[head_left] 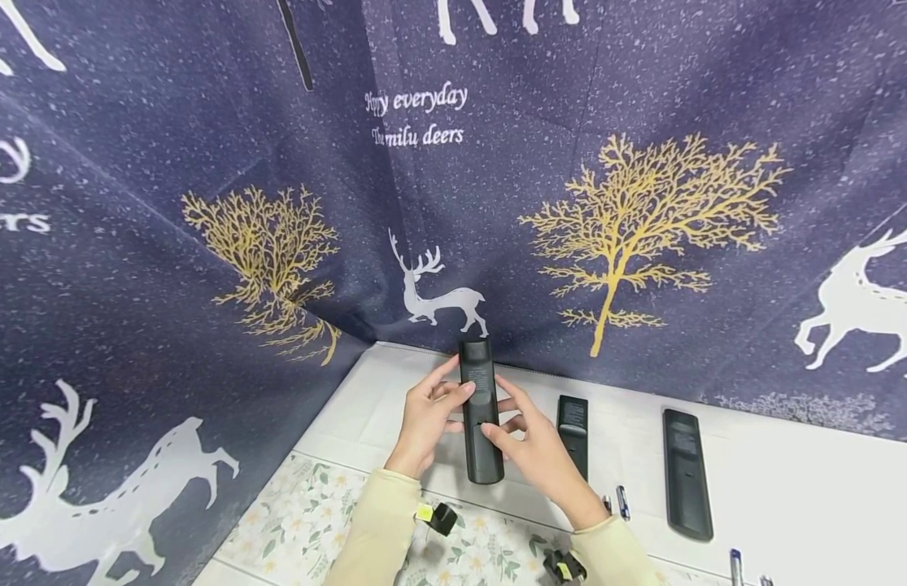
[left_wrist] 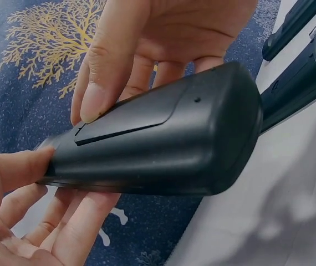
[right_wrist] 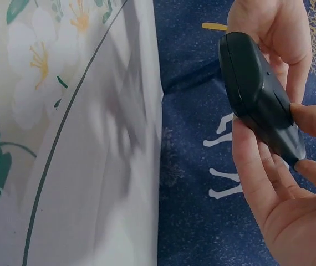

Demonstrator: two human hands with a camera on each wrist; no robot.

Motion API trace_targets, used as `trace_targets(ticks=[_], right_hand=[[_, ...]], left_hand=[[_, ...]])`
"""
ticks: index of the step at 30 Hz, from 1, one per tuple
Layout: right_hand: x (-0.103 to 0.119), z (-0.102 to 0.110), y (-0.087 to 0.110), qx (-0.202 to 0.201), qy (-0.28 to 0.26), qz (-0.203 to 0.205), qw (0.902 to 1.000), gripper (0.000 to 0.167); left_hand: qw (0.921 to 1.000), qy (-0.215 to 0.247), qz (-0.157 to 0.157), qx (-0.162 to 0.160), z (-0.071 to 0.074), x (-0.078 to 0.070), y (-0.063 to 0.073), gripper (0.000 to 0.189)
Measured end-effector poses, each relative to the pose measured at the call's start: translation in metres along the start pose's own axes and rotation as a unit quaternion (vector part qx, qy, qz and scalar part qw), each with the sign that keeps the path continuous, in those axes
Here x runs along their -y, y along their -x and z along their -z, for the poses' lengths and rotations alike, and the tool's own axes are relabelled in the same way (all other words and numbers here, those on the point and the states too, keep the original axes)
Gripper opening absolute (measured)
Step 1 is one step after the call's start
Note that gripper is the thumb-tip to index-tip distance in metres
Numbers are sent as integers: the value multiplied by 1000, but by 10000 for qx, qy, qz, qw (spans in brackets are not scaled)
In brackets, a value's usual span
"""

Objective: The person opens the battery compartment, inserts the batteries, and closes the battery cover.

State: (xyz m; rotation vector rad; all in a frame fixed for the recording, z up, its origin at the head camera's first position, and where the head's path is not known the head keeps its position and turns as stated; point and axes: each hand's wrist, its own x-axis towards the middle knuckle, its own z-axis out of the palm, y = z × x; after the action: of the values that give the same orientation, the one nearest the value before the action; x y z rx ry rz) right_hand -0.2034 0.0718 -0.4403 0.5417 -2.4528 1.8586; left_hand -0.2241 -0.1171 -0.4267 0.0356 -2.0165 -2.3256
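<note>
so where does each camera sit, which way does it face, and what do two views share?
Head: on the head, facing forward and down at held remote and backdrop; shows left hand, right hand, sleeves.
Left wrist: on that wrist, facing the held remote, backdrop beyond; both hands show.
Right wrist: on that wrist, facing the held remote, floral cloth at frame left; both hands show.
Shared: head and left wrist both show two other remotes.

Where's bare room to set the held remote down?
White tabletop right of the rightmost remote, beyond the bottom-edge batteries, looks bare; so does the far gap between it and the middle remote. Crowded: beside the right hand, with that remote and other batteries.
</note>
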Motion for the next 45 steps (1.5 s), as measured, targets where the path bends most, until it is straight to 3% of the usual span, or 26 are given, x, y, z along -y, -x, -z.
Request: trace_targets(ticks=[10,25,45], right_hand=[[-1,0,0,-28,18,4,10000,76],[-2,-2,0,105,107,-284,9995,75],[-21,-6,-1,905,142,-838,9923,89]], left_hand=[[10000,-67,-57,8,-1,-1,2,60],[9993,-315,142,125,3,9,-1,62],[9957,-751,480,238,10,36,-10,68]])
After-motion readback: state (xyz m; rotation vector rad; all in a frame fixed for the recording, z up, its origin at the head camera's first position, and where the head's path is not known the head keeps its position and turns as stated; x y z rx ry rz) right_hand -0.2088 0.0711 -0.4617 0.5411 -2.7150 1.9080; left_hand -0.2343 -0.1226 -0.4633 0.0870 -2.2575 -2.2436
